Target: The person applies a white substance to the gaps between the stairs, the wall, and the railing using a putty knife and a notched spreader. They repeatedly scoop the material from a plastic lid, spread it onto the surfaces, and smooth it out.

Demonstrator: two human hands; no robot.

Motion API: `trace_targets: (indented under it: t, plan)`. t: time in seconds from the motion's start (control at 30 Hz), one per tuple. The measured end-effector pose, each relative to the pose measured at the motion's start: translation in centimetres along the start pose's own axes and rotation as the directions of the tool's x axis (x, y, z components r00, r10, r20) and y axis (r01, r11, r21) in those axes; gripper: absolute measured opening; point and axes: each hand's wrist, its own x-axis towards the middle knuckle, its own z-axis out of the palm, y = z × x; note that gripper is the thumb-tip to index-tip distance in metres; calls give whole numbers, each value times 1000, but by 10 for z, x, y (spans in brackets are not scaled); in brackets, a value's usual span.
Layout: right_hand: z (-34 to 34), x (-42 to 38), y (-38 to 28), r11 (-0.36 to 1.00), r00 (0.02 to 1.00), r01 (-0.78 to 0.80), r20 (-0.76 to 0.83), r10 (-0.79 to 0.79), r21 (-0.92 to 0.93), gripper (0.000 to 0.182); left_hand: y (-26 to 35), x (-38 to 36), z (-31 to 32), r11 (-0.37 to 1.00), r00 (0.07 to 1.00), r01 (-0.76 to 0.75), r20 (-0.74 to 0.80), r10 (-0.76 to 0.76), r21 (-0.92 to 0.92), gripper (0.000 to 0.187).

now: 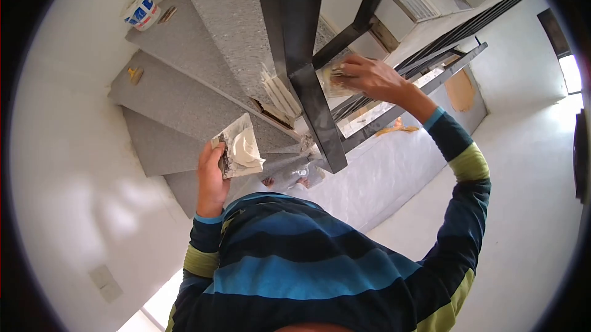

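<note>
My left hand (213, 171) is closed round the grip side of a flat, putty-smeared scraper (232, 161). A thick mound of white putty (245, 147) lies on its face. On the far side of the dark metal railing post (317, 116), my right hand (375, 80) is closed, reaching toward a pale, putty-covered patch (334, 86). The fingers are curled and slightly blurred, and I cannot tell what tool they hold. Beside the post, left of it, rises a white-smeared stair edge (280, 93).
Grey speckled stair treads (184, 76) fan out on the left. A white bucket (143, 13) with blue and red print stands by the wall, near a small tool (167, 14). A yellow-handled brush (135, 75) lies lower. Clear plastic sheeting (289, 175) surrounds my feet.
</note>
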Motion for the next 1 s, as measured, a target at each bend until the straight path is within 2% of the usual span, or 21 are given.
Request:
trace_targets:
  t: [0.03,0.13,0.2,0.23,0.27,0.3,0.33,0.4,0.47,0.53,0.57,0.6,0.67,0.73,0.8,0.83,0.87,0.9,0.93,0.97,1.0]
  plan:
    - [11,3,1,999,998,34,-47,-34,-6,35,0,1,1,1000,1000,8,7,-8,7,20]
    - [17,-6,1,999,999,30,-42,-31,-25,30,-5,5,0,999,999,32,13,-32,-3,21]
    - [6,-15,5,997,998,43,-35,-45,-72,25,-9,6,-3,957,990,-138,29,135,257,23]
    - [-2,-18,8,996,1000,29,-2,-29,-83,22,-7,6,0,954,990,-142,40,136,263,23]
    - [-8,-19,11,996,1000,13,29,-10,-93,20,-2,5,4,993,998,-44,47,39,113,25]
    - [-10,-17,9,998,1000,-6,-26,4,-67,19,3,3,7,998,996,62,69,-59,-34,27]
    - [-3,-19,-3,997,999,-30,-43,27,-72,19,-2,-3,7,998,995,61,85,-60,-10,27]
    - [18,-17,-18,1000,968,0,-250,-6,-26,18,-10,-6,10,991,991,105,94,-96,-88,25]
    - [20,-26,-28,996,953,-83,-297,67,-41,18,-7,-9,22,988,984,136,128,-126,-69,27]
    - [1,-34,-38,972,982,-179,-81,168,-150,20,-8,-12,28,983,981,175,92,-169,-56,32]
    - [-5,-39,-42,965,976,-216,-28,215,-150,20,-9,-9,26,985,979,173,113,-171,-14,35]
    - [-1,-43,-51,959,970,-241,-50,237,-145,20,-9,-11,30,985,978,171,121,-172,17,35]
    - [7,-48,-77,924,839,-374,-395,374,81,30,-14,-15,40,965,962,261,84,-260,1,32]
    - [-4,-43,-118,882,757,-303,-472,452,360,44,-20,-19,50,951,948,309,67,-310,21,31]
    - [-4,-32,-155,829,719,-227,-486,496,511,50,-25,-24,63,924,923,382,27,-383,22,32]
    - [-1,-29,-168,836,740,-182,-488,464,518,48,-29,-26,67,928,928,372,30,-372,23,31]
    - [3,-26,-181,838,758,-137,-489,431,528,46,-31,-29,78,944,948,313,35,-318,104,31]
    - [19,-17,-195,899,717,-224,-562,413,376,45,-26,-29,87,923,927,375,-35,-374,86,30]
    - [26,-20,-200,896,705,-223,-571,421,385,45,-22,-28,91,899,899,434,-102,-427,60,30]
    - [31,-28,-203,846,714,-352,-470,520,401,43,-15,-28,77,884,880,463,155,-449,-70,28]
    - [33,-35,-202,782,701,-478,-363,614,400,41,-4,-27,75,836,814,517,408,-414,-184,25]
